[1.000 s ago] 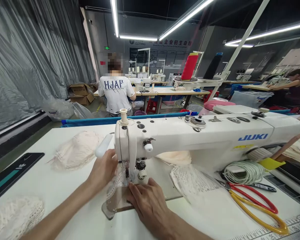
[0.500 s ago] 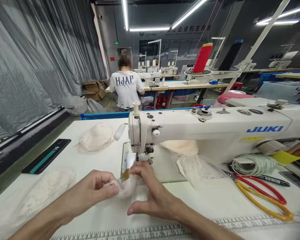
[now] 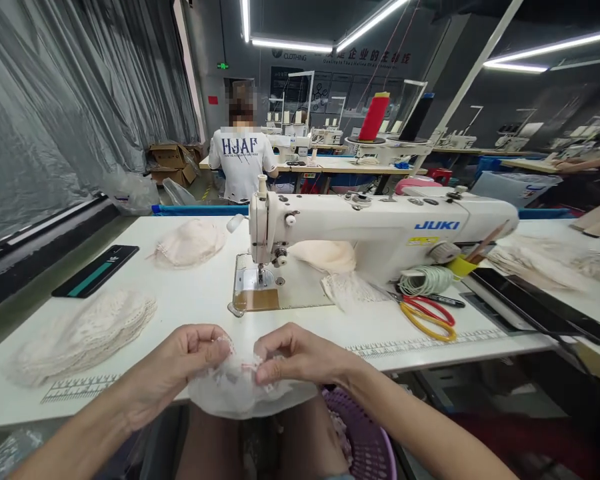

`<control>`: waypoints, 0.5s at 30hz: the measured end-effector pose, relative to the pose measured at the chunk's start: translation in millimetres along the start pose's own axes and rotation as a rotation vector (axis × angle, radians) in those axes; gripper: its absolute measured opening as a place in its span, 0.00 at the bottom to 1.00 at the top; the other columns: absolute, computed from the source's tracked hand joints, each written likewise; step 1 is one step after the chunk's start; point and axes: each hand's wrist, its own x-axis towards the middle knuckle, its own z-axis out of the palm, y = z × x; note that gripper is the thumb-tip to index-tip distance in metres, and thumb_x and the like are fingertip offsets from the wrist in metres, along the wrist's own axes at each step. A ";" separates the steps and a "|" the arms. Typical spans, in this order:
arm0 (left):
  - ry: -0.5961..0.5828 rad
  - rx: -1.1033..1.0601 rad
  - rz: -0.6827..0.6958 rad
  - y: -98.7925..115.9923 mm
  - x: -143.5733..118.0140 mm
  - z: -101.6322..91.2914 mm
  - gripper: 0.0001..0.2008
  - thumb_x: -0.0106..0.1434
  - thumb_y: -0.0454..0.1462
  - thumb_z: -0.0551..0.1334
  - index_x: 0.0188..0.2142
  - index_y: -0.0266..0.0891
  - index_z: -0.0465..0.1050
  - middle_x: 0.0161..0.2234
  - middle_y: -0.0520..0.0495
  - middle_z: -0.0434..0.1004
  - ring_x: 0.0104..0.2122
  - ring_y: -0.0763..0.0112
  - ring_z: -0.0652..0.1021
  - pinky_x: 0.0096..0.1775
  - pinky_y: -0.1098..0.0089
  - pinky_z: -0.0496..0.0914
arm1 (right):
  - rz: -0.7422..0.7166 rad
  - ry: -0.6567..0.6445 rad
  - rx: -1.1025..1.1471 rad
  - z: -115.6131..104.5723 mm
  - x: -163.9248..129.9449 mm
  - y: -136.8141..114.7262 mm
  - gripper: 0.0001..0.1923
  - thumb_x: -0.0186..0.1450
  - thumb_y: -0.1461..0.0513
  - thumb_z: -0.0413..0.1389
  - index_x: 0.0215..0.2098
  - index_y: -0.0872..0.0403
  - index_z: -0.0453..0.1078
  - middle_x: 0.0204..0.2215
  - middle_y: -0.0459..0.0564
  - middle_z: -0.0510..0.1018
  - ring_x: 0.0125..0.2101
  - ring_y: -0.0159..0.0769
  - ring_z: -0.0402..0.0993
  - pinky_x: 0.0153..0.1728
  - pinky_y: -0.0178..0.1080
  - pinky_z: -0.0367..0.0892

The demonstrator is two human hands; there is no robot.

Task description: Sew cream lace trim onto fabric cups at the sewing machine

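holding lace piece (image 3: 245, 387) off the sewing machine (image 3: 360, 230) now, pulled back over my lap, left hand (image 3: 180, 367) and right hand (image 3: 295, 357) both pinched on its top edge, close together, table edge (image 3: 430, 347) just beyond

Grey plastic sheeting (image 3: 55, 100) draped the wall at nine o'clock, with cardboard boxes (image 3: 173, 163) stacked on the floor at its far end. Long ceiling light strips (image 3: 290, 45) ran toward a dark back wall (image 3: 330, 73) at twelve o'clock that bore signage. A white desk (image 3: 190, 300) spanned the foreground. Beyond it, a person in a white shirt (image 3: 243, 163) sat at another desk (image 3: 340, 167). More workstations stood at two o'clock.
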 end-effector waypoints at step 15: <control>-0.075 0.453 0.379 62.1 -7.9 -15.0 0.12 0.58 0.46 0.63 0.28 0.39 0.74 0.27 0.53 0.77 0.31 0.72 0.73 0.34 0.77 0.66 | -0.185 0.272 -0.971 -16.5 -12.5 -36.5 0.10 0.64 0.59 0.55 0.29 0.58 0.71 0.28 0.49 0.74 0.32 0.34 0.67 0.35 0.34 0.59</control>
